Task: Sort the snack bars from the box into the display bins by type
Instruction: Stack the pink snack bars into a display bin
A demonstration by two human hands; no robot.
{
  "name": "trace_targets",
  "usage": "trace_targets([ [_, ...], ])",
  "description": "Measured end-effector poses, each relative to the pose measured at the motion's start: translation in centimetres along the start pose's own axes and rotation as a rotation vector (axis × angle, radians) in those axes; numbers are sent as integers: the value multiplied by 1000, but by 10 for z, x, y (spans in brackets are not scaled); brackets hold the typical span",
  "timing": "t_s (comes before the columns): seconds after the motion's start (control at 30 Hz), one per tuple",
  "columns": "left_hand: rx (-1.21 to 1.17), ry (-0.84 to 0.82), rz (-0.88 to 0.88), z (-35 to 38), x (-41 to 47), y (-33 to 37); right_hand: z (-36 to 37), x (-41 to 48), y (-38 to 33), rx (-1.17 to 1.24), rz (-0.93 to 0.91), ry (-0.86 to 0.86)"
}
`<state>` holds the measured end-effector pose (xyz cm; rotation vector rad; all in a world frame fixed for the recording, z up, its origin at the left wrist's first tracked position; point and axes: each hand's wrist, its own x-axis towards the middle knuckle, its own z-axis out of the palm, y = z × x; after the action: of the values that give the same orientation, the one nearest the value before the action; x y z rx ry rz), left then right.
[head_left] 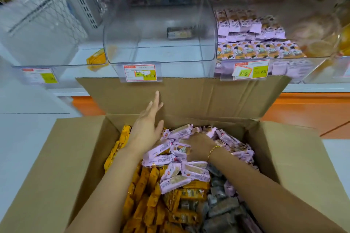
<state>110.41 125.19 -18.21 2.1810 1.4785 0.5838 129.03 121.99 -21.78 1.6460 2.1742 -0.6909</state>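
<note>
The right hand (200, 146) is pushed into the heap of pink bars (161, 159) in the box (75, 157). Its fingers are hidden under them, so I cannot tell how it grips. The left hand (149, 128), just left of it, is flat and holds nothing. The bin with pink bars (312, 56) lies ahead of the right hand and a little to its right, so this hand is nearer.

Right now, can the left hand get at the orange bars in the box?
Probably yes. The left hand is open and empty above the box, and the orange bars lie uncovered on that side, with no other bars piled over them.
</note>
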Motion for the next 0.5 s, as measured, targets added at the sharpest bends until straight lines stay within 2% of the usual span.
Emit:
trace_targets([
  [0.1, -226, 1, -184, -15, -9, 33, -19, -45, 7, 412, 105, 122],
  [0.17, -426, 48, -336, -24, -22, 58, -34, -88, 3, 669, 64, 277],
  [0.27, -907, 26, -532, -40, -54, 106, -54, -148, -24, 795, -31, 533],
  [0.33, -1194, 8, -531, -44, -78, 139, -59, -172, -39, 760, -15, 700],
  [0.4, -1179, 71, -457, -42, -97, 164, -63, -189, -47, 717, -7, 801],
  [0.43, -1171, 112, -440, -40, -103, 171, -64, -196, -47, 743, -22, 794],
  [0.5, -1239, 145, -436, -43, -110, 178, -70, -210, -41, 999, -124, 657],
])
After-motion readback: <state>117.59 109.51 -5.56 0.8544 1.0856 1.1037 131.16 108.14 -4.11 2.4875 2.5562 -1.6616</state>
